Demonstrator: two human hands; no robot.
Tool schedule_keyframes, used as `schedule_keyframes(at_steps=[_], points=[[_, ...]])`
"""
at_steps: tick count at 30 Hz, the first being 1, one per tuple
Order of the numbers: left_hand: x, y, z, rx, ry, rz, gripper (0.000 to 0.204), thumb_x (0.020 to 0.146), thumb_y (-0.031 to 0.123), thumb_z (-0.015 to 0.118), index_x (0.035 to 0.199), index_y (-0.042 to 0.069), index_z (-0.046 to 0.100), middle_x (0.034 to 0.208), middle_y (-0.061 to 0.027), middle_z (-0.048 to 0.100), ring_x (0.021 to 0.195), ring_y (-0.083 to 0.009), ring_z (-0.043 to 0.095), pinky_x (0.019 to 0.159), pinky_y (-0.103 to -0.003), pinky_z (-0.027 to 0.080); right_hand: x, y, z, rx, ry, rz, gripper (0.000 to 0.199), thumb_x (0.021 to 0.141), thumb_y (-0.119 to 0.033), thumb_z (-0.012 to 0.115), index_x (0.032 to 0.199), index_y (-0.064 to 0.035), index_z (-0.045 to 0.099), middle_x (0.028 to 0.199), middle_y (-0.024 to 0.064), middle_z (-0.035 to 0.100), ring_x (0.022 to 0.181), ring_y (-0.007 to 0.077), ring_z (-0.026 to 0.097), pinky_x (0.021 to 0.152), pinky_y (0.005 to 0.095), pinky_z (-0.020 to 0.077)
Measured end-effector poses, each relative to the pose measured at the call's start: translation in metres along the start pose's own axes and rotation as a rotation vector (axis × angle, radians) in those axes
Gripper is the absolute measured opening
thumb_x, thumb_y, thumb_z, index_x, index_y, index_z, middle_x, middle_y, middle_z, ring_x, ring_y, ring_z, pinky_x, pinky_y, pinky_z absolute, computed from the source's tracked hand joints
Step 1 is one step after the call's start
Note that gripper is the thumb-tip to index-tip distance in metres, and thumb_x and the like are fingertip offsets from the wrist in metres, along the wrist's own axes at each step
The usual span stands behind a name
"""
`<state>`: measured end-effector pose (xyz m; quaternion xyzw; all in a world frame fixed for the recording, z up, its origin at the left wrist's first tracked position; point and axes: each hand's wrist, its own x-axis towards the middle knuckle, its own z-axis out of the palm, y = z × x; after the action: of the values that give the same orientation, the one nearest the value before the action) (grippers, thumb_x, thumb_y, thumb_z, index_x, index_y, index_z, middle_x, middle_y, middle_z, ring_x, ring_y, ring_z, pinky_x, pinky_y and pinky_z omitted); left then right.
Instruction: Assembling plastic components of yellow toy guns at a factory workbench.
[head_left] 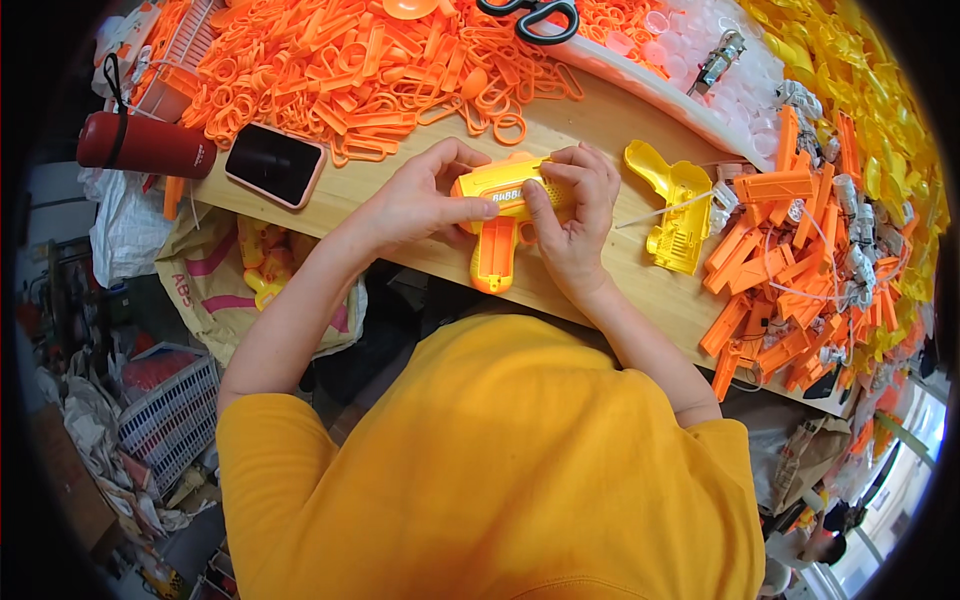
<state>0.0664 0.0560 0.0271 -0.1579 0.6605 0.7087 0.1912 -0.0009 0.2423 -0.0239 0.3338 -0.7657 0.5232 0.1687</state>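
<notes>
Both my hands hold a yellow toy gun (pixel 503 203) with an orange grip, just above the wooden table (pixel 600 130). My left hand (pixel 420 200) grips its rear end, the thumb lying along the side. My right hand (pixel 575 215) wraps the front end, with the thumb pressed on the yellow side panel. The orange grip hangs down over the table's near edge. A yellow half-shell of another toy gun (pixel 672 205) lies to the right of my right hand, with a thin white tube beside it.
A heap of orange plastic rings and loops (pixel 350 60) fills the table's left. Orange bars and small motor parts (pixel 800 250) pile at the right, yellow parts (pixel 860 70) beyond. A phone (pixel 275 163), a red bottle (pixel 145 145) and black scissors (pixel 535 18) lie nearby.
</notes>
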Motion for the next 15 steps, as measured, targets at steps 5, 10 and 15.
schedule_keyframes(at_steps=[5,10,15], points=[[-0.001,-0.012,0.009,0.129,0.066,0.148,0.040,0.087,0.008,0.067,0.121,0.001,0.046,0.112,-0.0071,0.056,0.097,-0.0156,0.062,0.069,-0.030,0.059,-0.001,-0.002,-0.001,-0.006,0.019,-0.011,0.026,0.074,-0.010,0.074,0.094,-0.0070,0.058,0.096,0.0098,0.058,0.100,0.0312,0.052,0.099,0.0453,0.0374],[0.000,-0.034,0.018,0.297,0.237,0.384,0.043,0.082,0.013,0.072,0.117,-0.003,0.053,0.107,-0.0116,0.060,0.094,-0.0161,0.060,0.084,-0.029,0.049,-0.001,-0.002,-0.001,-0.011,0.022,-0.020,0.025,0.076,-0.007,0.073,0.096,-0.0072,0.059,0.102,0.0098,0.058,0.108,0.0318,0.049,0.099,0.0431,0.0367],[-0.008,-0.025,0.020,0.045,0.198,0.302,0.045,0.084,0.013,0.070,0.122,-0.002,0.051,0.109,-0.0091,0.059,0.092,-0.0143,0.061,0.078,-0.028,0.052,0.002,0.003,-0.007,-0.023,-0.041,-0.052,0.029,0.077,-0.010,0.074,0.100,-0.0050,0.058,0.104,0.0115,0.058,0.104,0.0322,0.052,0.095,0.0419,0.0393]])
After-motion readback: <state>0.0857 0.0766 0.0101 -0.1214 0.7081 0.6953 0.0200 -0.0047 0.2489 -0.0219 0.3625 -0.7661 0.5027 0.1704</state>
